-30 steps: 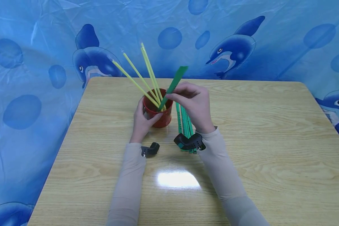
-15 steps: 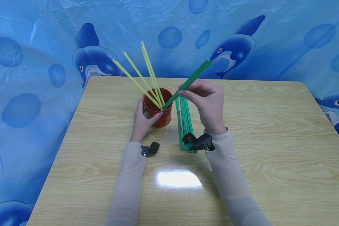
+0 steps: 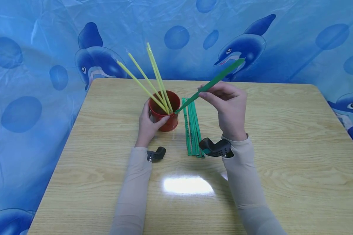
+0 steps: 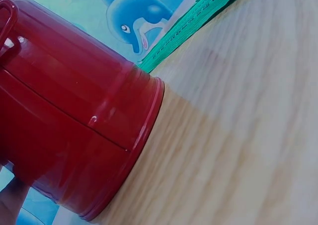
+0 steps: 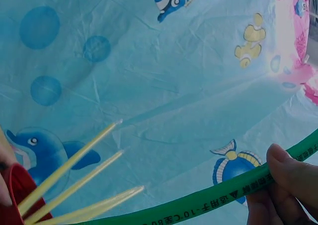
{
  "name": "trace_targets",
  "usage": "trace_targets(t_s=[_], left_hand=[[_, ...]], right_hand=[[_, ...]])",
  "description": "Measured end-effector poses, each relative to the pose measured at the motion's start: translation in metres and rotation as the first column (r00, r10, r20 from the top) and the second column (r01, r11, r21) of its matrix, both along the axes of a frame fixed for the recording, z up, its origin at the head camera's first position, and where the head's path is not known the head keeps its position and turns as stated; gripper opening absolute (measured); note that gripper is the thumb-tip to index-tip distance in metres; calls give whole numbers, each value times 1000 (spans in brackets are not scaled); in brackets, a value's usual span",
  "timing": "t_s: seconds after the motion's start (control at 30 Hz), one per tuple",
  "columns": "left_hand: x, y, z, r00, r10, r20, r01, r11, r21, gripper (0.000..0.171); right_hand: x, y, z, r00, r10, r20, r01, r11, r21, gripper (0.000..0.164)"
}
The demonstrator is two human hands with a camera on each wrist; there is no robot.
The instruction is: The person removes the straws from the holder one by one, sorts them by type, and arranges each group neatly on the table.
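Note:
My left hand (image 3: 148, 127) grips a small red bucket (image 3: 173, 123), with the thumb across its front. Several yellow straws (image 3: 141, 85) in clear wrappers lean out of the bucket toward the left and back. Between thumb and fingers, my right hand (image 3: 230, 109) pinches a green-wrapped straw (image 5: 198, 203) with black print. It slants up to the right, and its lower end is right at the bucket's right rim. In the left wrist view the bucket's wall (image 4: 84, 101) fills the left side, and most of the left hand is hidden.
Several flat green-wrapped straws (image 3: 192, 133) lie side by side on the wooden table (image 3: 282, 156), just right of the bucket. A blue sheet (image 3: 111, 19) printed with dolphins hangs behind the table. Each wrist carries a black camera mount (image 3: 216, 148).
My right hand has moved right, drawing the green-wrapped straw's lower end from inside the bucket to its rim and tilting it flatter. The left hand and bucket have stayed in place.

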State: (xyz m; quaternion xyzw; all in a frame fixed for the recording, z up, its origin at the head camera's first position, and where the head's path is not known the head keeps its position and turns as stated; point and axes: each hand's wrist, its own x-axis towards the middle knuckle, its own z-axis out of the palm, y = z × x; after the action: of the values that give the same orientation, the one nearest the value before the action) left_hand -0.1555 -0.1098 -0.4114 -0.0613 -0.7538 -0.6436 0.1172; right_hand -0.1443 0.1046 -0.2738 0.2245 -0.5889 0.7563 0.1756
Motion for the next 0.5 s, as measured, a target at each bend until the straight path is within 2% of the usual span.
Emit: trace_targets(t_s=[0.3, 0.5], left_hand=[[0, 0, 0, 1000, 5, -2, -5, 1000, -10, 79], [0, 0, 0, 1000, -3, 0, 3, 1000, -2, 79]], right_hand=[[-4, 22, -8, 998, -58, 16, 56, 995, 78, 11], [-4, 33, -15, 993, -60, 105, 48, 992, 115, 10]])
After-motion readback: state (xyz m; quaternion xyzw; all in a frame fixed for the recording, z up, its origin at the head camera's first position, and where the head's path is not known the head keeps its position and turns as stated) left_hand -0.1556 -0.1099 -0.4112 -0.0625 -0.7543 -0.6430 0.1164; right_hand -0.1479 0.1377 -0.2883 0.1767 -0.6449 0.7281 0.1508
